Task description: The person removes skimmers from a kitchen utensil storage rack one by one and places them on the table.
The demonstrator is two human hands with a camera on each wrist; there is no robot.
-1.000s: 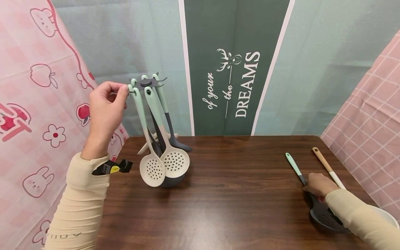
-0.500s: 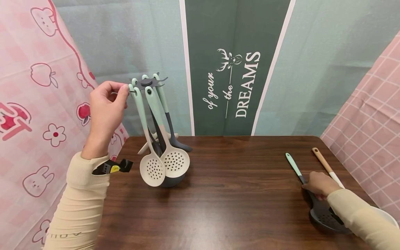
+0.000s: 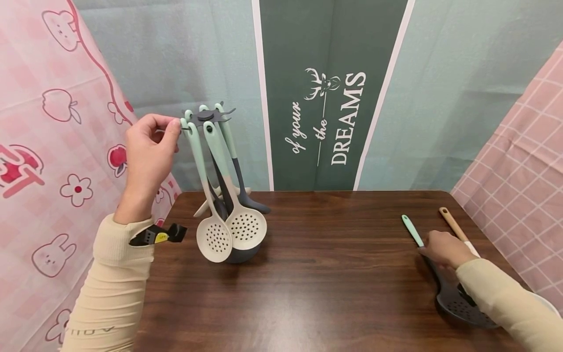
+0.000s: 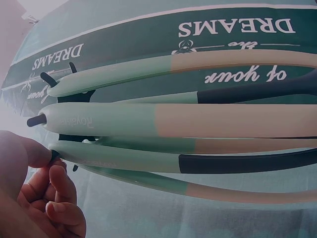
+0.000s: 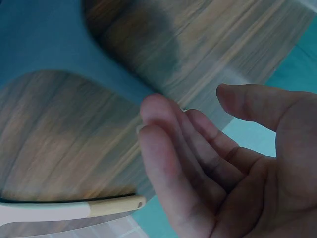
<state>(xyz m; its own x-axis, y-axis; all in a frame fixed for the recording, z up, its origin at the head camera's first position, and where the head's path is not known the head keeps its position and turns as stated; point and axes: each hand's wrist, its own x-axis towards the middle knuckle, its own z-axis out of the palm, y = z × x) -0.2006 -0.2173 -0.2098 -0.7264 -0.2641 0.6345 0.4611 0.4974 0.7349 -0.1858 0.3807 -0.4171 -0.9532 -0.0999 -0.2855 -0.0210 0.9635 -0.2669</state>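
Left fingers [image 4: 34,151] pinch a dark hook [image 4: 55,155], right fingers [image 5: 163,153] over a skimmer [image 3: 449,293]

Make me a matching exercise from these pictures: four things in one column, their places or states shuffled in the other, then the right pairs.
Things
1. Left hand
2. Right hand
3. Cream skimmers
4. Tan-handled utensil

Places and states
A. Hanging from the dark rack
B. Lying on the table, at the right
C. Pinching a hook of the rack
D. At the handle of the dark skimmer

Pairs: 1-C, 2-D, 3-A, 4-B
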